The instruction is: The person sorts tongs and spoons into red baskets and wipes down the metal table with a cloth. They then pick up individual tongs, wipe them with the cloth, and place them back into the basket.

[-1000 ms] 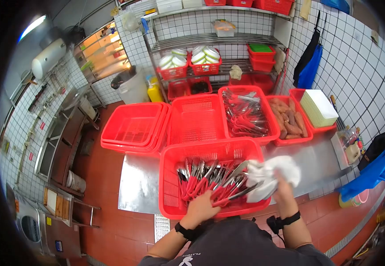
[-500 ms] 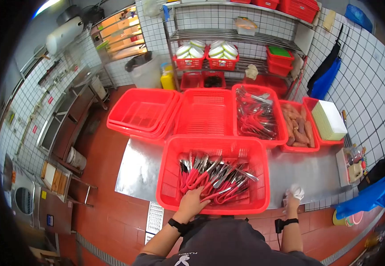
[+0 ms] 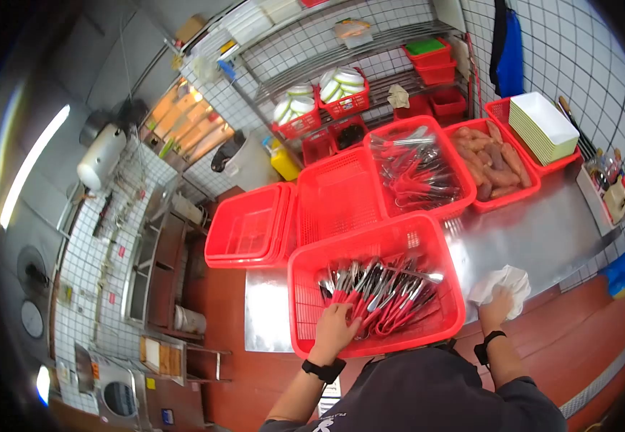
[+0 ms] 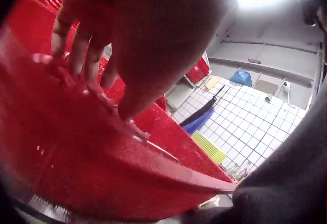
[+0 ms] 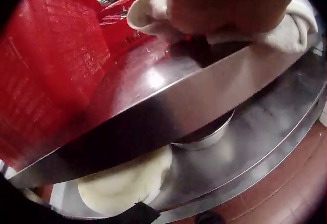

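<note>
At the 6 o'clock edge of the steel table [image 3: 542,237], your left hand [image 3: 334,327] rests, fingers spread, on the red-handled tongs [image 3: 388,291] at 7 o'clock in the red basket [image 3: 366,241]; I'd close on one pair and lift straight, clear of the tangle. At the basket's 3 o'clock your right hand [image 3: 497,306] presses the white cloth [image 3: 510,281], grip impossible to tell. The print on your shirt [image 3: 427,389] is unreadable.

Left wrist view: blurred basket [image 4: 102,152] wall hides the tongs [image 3: 381,291]. Right wrist view: right hand [image 5: 230,4] cropped, fingers unreadable.
</note>
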### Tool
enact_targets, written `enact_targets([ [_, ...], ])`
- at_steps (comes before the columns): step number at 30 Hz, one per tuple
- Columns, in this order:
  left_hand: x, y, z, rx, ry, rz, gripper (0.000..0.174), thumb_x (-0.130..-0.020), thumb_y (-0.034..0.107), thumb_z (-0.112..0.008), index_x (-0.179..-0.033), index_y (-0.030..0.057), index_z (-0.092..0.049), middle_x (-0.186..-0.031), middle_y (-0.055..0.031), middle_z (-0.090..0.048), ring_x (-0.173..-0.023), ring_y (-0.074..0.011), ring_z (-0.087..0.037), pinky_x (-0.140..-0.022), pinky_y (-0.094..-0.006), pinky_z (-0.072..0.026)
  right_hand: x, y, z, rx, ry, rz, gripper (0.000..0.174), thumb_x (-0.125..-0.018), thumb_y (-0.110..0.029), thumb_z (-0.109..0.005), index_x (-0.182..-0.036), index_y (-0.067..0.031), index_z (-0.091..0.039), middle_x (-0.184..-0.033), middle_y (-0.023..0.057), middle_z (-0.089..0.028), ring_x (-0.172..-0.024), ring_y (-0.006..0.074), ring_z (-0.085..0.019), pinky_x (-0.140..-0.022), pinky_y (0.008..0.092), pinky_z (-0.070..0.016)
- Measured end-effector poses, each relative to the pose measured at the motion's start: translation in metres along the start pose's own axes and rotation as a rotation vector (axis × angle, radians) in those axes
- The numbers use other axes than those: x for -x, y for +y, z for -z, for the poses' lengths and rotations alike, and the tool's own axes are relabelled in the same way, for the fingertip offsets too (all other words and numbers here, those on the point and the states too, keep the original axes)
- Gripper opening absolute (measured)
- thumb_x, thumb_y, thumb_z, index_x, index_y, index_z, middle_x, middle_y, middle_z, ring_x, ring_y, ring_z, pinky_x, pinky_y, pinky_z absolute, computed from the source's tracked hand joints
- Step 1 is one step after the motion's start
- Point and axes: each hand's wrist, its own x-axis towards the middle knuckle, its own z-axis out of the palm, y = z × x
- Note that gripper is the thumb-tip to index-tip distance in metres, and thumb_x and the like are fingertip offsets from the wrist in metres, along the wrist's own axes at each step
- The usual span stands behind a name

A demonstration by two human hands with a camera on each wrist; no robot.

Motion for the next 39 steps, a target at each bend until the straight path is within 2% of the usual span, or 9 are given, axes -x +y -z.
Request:
enact_targets([
  [5,-0.08,0.035,0.012,-0.074,0.038,-0.208,0.031,-0.083,0.021,-0.07,-0.106,0.002,-0.065,-0.102,-0.0189,-0.064,-0.099,-0.0379,-0.06,-0.087,-0.0446,-0.0496,-0.002,0.0,-0.005,-0.05,-0.058,-0.129,0.028,-0.081,-0.031,-0.06,-0.095,-0.008,-0.059,-0.103,0.009,-0.059,-0.104,0.0312,-0.052,-0.089,0.0453,-0.0362],
  [11,-0.232,0.102,-0.035,0.014,0.117,-0.532,0.036,-0.084,0.019,-0.069,-0.116,0.0031,-0.062,-0.114,-0.0208,-0.061,-0.109,-0.0382,-0.057,-0.095,-0.0453,-0.0467,0.007,0.013,-0.023,-0.081,-0.039,-0.089,0.022,-0.082,-0.028,-0.058,-0.091,-0.0083,-0.057,-0.102,0.01,-0.059,-0.101,0.0302,-0.052,-0.087,0.0445,-0.0363],
  [14,-0.295,0.113,-0.097,0.019,0.067,-0.489,0.043,-0.088,0.029,-0.065,-0.124,0.0057,-0.06,-0.124,-0.0219,-0.059,-0.12,-0.0401,-0.053,-0.099,-0.0464,-0.045,0.006,0.011,-0.024,-0.085,-0.057,-0.111,0.024,-0.081,-0.031,-0.059,-0.091,-0.0095,-0.058,-0.102,0.0091,-0.059,-0.099,0.0303,-0.053,-0.085,0.0446,-0.0369],
  [16,-0.314,0.11,-0.143,-0.317,-0.12,-0.172,0.051,-0.094,0.045,-0.049,-0.128,0.0086,-0.06,-0.129,-0.0241,-0.059,-0.126,-0.0412,-0.051,-0.103,-0.0481,-0.0429,0.007,0.013,-0.024,-0.081,-0.052,-0.111,0.026,-0.079,-0.034,-0.06,-0.091,-0.0108,-0.058,-0.101,0.008,-0.059,-0.098,0.0301,-0.053,-0.084,0.0446,-0.037],
  [18,-0.331,0.114,-0.153,-0.239,-0.49,-0.039,0.061,-0.096,0.053,-0.032,-0.128,0.0102,-0.062,-0.128,-0.0256,-0.059,-0.125,-0.0409,-0.053,-0.105,-0.0494,-0.0415,0.01,0.015,-0.028,-0.079,-0.05,-0.132,0.026,-0.079,-0.034,-0.06,-0.091,-0.011,-0.058,-0.101,0.0078,-0.059,-0.098,0.0298,-0.053,-0.085,0.0445,-0.0368],
  [19,-0.325,0.121,-0.15,-0.249,-0.436,-0.068,0.063,-0.097,0.051,-0.026,-0.123,0.0087,-0.065,-0.122,-0.0258,-0.062,-0.117,-0.0415,-0.058,-0.104,-0.0499,-0.0423,0.011,0.016,-0.027,-0.097,-0.047,-0.125,0.026,-0.079,-0.034,-0.06,-0.091,-0.0111,-0.058,-0.101,0.0076,-0.059,-0.099,0.0294,-0.053,-0.085,0.0445,-0.0365],
  [26,-0.361,0.098,-0.149,-0.189,-0.412,-0.263,0.067,-0.096,0.057,-0.04,-0.133,0.0034,-0.056,-0.129,-0.0276,-0.059,-0.129,-0.0418,-0.049,-0.109,-0.0473,-0.0363,0.008,0.011,-0.022,-0.156,-0.095,-0.136,0.024,-0.077,-0.029,-0.06,-0.093,-0.0103,-0.059,-0.1,0.0084,-0.058,-0.1,0.0298,-0.053,-0.088,0.0452,-0.0361],
  [29,-0.363,0.119,-0.146,-0.367,-0.346,0.045,0.08,-0.083,0.06,-0.059,-0.144,0.0101,-0.043,-0.149,-0.032,-0.033,-0.138,-0.0507,-0.027,-0.113,-0.0552,-0.0279,0.001,0.01,-0.014,-0.16,-0.094,-0.154,0.024,-0.075,-0.027,-0.061,-0.093,-0.01,-0.059,-0.1,0.0079,-0.058,-0.1,0.0299,-0.053,-0.088,0.0455,-0.0359],
  [39,-0.347,0.105,-0.159,-0.28,0.149,0.097,0.071,-0.072,0.034,-0.072,-0.133,0.0119,-0.045,-0.144,-0.0292,-0.029,-0.138,-0.0491,-0.024,-0.11,-0.0618,-0.0225,0.002,0.009,-0.013,-0.15,-0.081,-0.12,0.025,-0.076,-0.029,-0.062,-0.093,-0.0105,-0.059,-0.1,0.0065,-0.059,-0.1,0.0281,-0.054,-0.088,0.0446,-0.0359],
])
